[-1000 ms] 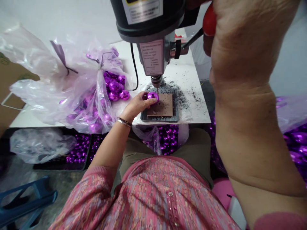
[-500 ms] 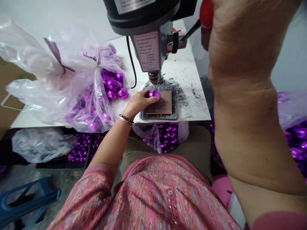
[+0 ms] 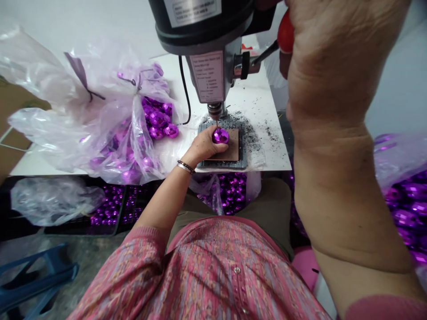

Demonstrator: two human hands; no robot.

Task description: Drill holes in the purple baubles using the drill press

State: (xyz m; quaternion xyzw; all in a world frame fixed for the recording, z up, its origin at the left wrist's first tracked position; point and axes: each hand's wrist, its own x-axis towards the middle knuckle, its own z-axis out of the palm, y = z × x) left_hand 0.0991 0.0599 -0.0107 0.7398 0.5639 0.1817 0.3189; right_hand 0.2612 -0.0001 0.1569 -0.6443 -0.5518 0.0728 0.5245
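My left hand [image 3: 202,147] holds a shiny purple bauble [image 3: 220,135] on a small brown board [image 3: 232,149], right under the thin drill bit [image 3: 216,123] of a bench drill press [image 3: 208,44]. The bit's tip meets or nearly meets the top of the bauble; I cannot tell which. My right hand [image 3: 327,58] is raised at the right, its fingers around the red knob [image 3: 286,33] of the press's feed lever. My right forearm hides the table's right side.
Dark drill dust lies around the grey press base [image 3: 222,165] on the white table [image 3: 263,151]. A clear bag [image 3: 100,129] of purple baubles sits at left. Crates of purple baubles [image 3: 106,211] stand below, with a blue stool [image 3: 36,275] at lower left.
My left hand has slid the bauble right and slightly up, bringing it under the bit. My right hand has stayed on the red knob while the whole view shifted slightly.
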